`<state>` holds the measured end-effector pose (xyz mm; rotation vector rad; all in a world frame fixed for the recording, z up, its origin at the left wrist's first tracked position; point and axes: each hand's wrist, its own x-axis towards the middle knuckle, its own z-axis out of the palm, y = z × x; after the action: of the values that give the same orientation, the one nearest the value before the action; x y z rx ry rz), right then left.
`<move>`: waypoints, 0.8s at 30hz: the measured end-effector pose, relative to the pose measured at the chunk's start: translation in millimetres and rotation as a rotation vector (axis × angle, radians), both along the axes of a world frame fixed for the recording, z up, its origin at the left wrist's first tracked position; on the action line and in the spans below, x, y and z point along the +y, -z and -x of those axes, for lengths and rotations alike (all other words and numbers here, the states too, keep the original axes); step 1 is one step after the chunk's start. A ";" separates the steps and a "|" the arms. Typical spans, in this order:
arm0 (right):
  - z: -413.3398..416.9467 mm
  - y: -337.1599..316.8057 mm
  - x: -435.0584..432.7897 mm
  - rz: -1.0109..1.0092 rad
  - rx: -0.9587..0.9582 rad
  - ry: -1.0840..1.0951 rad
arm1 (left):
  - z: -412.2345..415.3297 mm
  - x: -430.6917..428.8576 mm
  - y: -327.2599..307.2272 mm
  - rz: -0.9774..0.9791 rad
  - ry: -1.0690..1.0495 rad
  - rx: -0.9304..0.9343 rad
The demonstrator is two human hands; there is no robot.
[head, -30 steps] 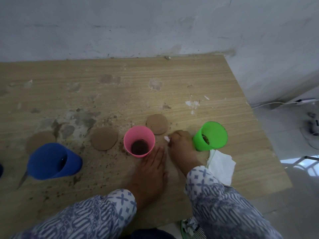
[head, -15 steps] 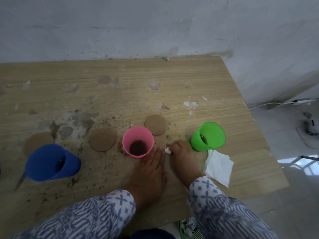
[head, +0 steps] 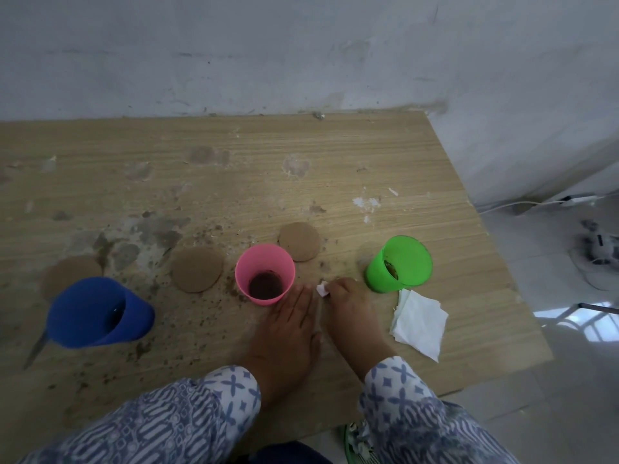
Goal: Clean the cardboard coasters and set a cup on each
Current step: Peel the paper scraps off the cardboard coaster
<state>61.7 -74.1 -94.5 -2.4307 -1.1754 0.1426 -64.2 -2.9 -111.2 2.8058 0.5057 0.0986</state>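
Note:
Three round brown cardboard coasters lie on the dirty wooden table: one at the left [head: 68, 274], partly behind the blue cup [head: 97, 313], one in the middle [head: 197, 269], one further back [head: 299, 241]. A pink cup [head: 264, 272] and a green cup [head: 400, 264] stand on the table. My left hand [head: 288, 326] lies flat, fingers straight, just right of the pink cup. My right hand [head: 348, 306] pinches a small white tissue wad [head: 322, 289] against the surface beside my left fingers. What lies under my hands is hidden.
A stack of white tissues [head: 418, 321] lies near the table's right front edge, below the green cup. Brown crumbs and stains cover the middle and left of the table [head: 335, 155]. A wall rises behind; a cable [head: 522, 204] runs on the floor at right.
My right hand with the tissue wad has drawn back toward me, away from the far coaster. My left hand stays flat in place.

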 end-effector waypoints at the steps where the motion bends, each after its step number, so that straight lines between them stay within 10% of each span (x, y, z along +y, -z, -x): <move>1: 1.6 0.2 -1.6 0.001 -0.014 -0.027 | -0.3 0.2 -0.5 0.001 0.007 -0.011; 16: -10.0 -5.4 19.9 -0.068 0.055 0.126 | -0.9 -0.1 -4.1 0.064 0.000 0.138; 24: 18.3 -8.5 -7.6 -0.595 0.976 0.722 | -10.2 -3.7 -24.4 0.172 -0.014 0.079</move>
<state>43.4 -81.8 -86.0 -1.7094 0.1063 0.5676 -54.0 -6.6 -86.8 2.6466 0.5258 -0.0505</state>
